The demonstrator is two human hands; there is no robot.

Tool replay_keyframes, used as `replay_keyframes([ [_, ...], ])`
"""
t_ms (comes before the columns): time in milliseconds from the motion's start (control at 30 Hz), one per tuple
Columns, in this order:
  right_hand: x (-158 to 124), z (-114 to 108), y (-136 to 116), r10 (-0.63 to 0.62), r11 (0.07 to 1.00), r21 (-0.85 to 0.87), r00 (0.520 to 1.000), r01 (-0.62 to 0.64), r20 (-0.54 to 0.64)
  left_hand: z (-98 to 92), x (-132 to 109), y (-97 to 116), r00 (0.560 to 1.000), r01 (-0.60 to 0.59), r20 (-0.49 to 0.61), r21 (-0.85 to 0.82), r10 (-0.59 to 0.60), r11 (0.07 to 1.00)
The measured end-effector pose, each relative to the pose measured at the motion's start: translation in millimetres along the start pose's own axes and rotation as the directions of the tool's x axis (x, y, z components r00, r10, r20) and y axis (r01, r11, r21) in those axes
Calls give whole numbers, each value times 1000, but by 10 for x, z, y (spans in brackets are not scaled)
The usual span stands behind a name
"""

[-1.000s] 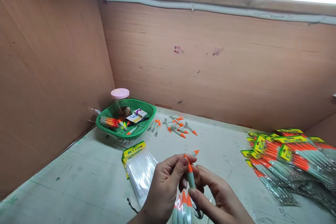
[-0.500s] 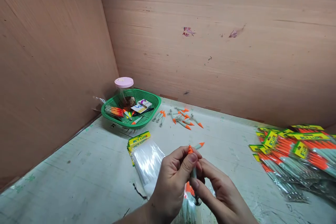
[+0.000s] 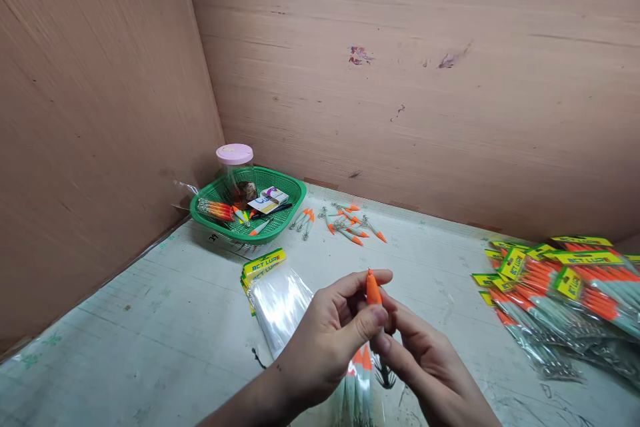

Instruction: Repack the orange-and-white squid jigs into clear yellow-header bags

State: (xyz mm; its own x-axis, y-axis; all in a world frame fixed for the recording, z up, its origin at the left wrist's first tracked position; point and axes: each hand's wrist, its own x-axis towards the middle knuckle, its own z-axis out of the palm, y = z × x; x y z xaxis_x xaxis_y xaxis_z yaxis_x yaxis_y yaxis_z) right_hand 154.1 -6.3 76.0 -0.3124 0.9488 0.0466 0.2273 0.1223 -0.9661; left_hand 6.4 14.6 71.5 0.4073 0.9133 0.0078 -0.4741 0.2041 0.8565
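Between my two hands is a fishing lure (image 3: pixel 373 289) with an orange nose pointing up and a spiky crown of hooks at its lower end. My left hand (image 3: pixel 333 328) pinches it near the orange part with thumb and fingers. Lower down, the thumb and fingers of my right hand (image 3: pixel 425 357) close on its body, which is mostly hidden. Below the hands lies a row of orange-and-pale lures (image 3: pixel 356 387), partly covered by my left hand. To the left, a stack of clear plastic bags (image 3: pixel 280 300) with yellow BCT LURE headers lies flat.
A green basket (image 3: pixel 299 195) at the back left holds a pink-lidded jar (image 3: pixel 235 155), a small box and some lures. Loose lures (image 3: pixel 350 223) lie near the back wall. Packed lures (image 3: pixel 555 300) are piled at the right. Wooden walls stand left and behind.
The held lure now shows more of its orange nose and its hooks sit slightly further right. My left index finger has stretched out behind it. The lure lying behind my hands no longer shows.
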Motion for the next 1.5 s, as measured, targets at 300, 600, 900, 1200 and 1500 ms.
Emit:
replay_keyframes([
  [300, 6, 22, 37, -116, 973, -205, 992, 104, -50, -9, 0, -18, 999, -41, -4, 85, 41, 996],
  [600, -6, -56, 14, -66, 995, -74, 998, 66, -3, -60, 6, 39, 998, -53, 45, 202, 45, 978],
  [900, 3, -267, -58, -146, 977, -175, 979, 121, -140, 19, -9, 52, 998, -55, 33, 395, 45, 917],
  [1200, -2, -260, -60, -72, 997, -44, 985, 66, -158, 17, -22, 28, 997, -71, 28, 545, 66, 836],
  [1500, -1, -209, -88, 20, 994, 113, 987, -1, -159, 34, -14, 59, 999, -22, 54, 470, -4, 883],
])
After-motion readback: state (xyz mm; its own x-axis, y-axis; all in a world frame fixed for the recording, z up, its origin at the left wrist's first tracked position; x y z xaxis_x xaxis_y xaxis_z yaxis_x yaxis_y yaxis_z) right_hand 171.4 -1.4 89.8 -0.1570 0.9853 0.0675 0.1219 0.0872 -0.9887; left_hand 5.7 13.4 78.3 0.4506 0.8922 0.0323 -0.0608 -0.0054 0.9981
